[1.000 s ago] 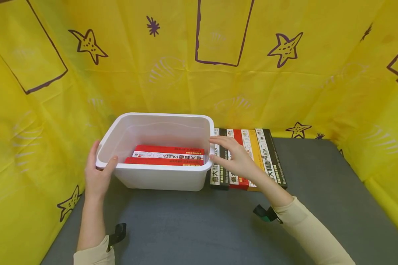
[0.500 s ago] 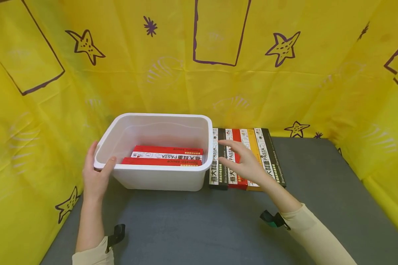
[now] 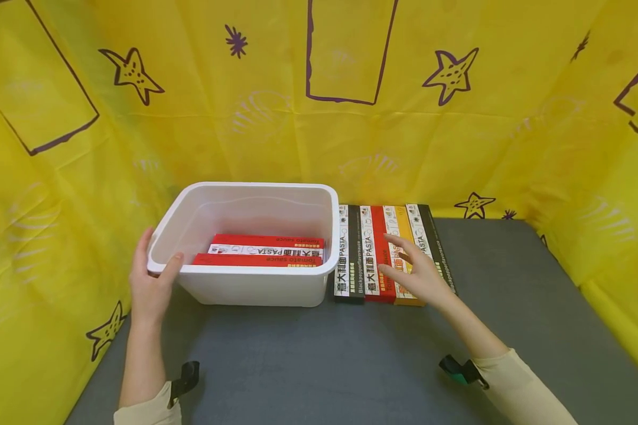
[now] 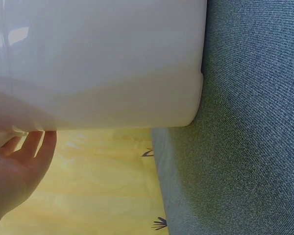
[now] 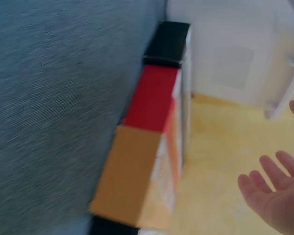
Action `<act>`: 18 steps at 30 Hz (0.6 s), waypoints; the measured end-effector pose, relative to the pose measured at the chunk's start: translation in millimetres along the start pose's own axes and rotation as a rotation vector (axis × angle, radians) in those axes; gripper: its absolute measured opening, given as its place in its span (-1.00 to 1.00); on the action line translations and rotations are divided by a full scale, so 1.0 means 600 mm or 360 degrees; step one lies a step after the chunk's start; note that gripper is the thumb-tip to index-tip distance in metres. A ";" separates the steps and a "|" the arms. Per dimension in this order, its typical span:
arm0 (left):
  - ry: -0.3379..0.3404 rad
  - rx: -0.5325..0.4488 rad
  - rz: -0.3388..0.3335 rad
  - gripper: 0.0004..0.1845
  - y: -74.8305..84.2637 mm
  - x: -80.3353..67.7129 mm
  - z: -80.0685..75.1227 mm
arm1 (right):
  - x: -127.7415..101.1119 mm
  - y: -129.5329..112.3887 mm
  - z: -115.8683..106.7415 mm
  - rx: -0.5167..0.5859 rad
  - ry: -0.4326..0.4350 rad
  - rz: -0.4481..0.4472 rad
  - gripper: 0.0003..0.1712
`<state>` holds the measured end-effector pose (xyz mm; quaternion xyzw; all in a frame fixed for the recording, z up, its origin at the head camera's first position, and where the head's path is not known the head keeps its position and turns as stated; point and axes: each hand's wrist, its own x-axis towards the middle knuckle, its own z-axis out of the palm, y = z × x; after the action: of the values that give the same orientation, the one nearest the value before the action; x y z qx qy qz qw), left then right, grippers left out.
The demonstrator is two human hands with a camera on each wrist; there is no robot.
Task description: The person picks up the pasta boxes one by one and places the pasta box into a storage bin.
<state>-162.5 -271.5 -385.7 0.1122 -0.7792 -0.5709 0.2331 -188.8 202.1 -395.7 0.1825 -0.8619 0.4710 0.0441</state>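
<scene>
The left hand [image 3: 151, 283] grips the left rim of the white plastic tub [image 3: 255, 289], thumb hooked inside. The right hand [image 3: 417, 274], fingers spread and holding nothing, hovers over the row of pasta boxes [image 3: 372, 260] just right of the tub on the grey worktop [image 3: 324, 366]. Their long axes run away from the person, while the red pasta box [image 3: 266, 251] in the tub lies crosswise.

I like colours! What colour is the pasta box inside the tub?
Red pasta box, clearest in the head view.
</scene>
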 end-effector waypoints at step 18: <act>0.0001 -0.0017 0.0014 -0.27 0.002 0.000 0.000 | -0.061 0.082 -0.041 -0.0133 0.0158 0.0268 -0.04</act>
<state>-162.5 -271.1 -384.8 0.1077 -0.7766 -0.5740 0.2363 -175.0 256.5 -430.4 0.0839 -0.8899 0.4451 0.0546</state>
